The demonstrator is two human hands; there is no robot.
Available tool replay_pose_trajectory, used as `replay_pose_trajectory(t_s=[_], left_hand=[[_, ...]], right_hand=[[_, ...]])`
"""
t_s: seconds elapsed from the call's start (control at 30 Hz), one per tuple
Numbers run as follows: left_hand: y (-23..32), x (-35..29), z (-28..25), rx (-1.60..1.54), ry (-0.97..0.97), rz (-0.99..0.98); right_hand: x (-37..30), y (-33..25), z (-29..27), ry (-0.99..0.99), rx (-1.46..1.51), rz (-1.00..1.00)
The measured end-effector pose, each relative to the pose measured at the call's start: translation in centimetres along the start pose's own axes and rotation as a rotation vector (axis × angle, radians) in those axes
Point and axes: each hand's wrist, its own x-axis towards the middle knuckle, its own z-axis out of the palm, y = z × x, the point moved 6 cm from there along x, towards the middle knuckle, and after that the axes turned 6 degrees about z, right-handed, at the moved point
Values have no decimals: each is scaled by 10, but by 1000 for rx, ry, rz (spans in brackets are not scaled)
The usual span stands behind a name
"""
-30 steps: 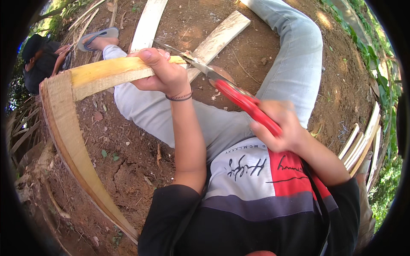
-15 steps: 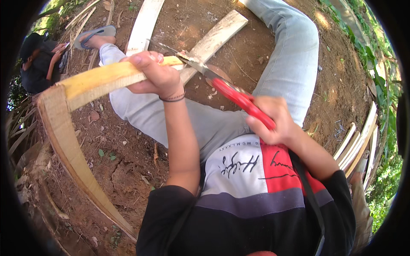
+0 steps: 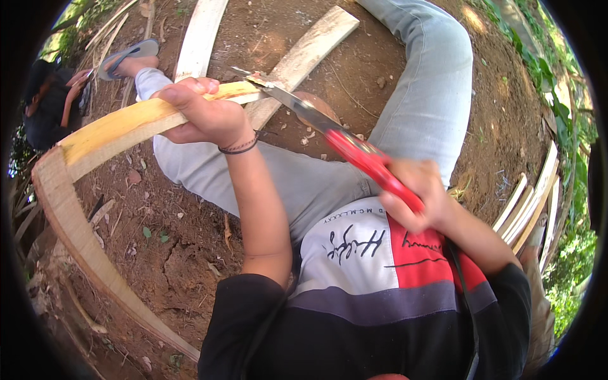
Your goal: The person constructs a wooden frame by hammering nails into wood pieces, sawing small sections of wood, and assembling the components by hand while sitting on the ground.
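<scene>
My left hand (image 3: 212, 114) is wrapped round one arm of an angled wooden frame piece (image 3: 120, 130), pale yellow with a mitred corner at the far left. Its other arm runs down toward my left sleeve. My right hand (image 3: 418, 193), slightly blurred, grips the red handle of a hand saw (image 3: 358, 155). The long narrow metal blade slants up to the left and crosses the frame piece's free end, just right of my left fingers. Pale wood bits cling near the blade's far part. Its teeth are too small to make out.
A pale plank (image 3: 313, 50) lies under the work, and another board (image 3: 201, 38) lies beyond my left hand. Several wooden strips (image 3: 525, 206) rest at the right. My jeans-clad legs (image 3: 421, 95) spread around the brown soil. Another person (image 3: 54, 104) sits at the far left.
The frame piece and my left hand have shifted left and slightly down. My right hand has drawn the saw a little toward me and to the right.
</scene>
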Motion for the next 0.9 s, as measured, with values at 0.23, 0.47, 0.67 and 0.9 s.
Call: replay_pose_trajectory(t_s=[0.23,0.47,0.67,0.9], left_hand=[[-4,7,-11,61,76,-37],[-4,5,-8,71,-3,17],[-16,17,-24,57,111,-137],[-18,22,-23,23,38,-112]], right_hand=[[-17,-12,-8,-13,2,72],[27,18,16,-6,-54,58],[-9,-19,-7,-27,-51,63],[-21,-24,-22,-94,-62,62]])
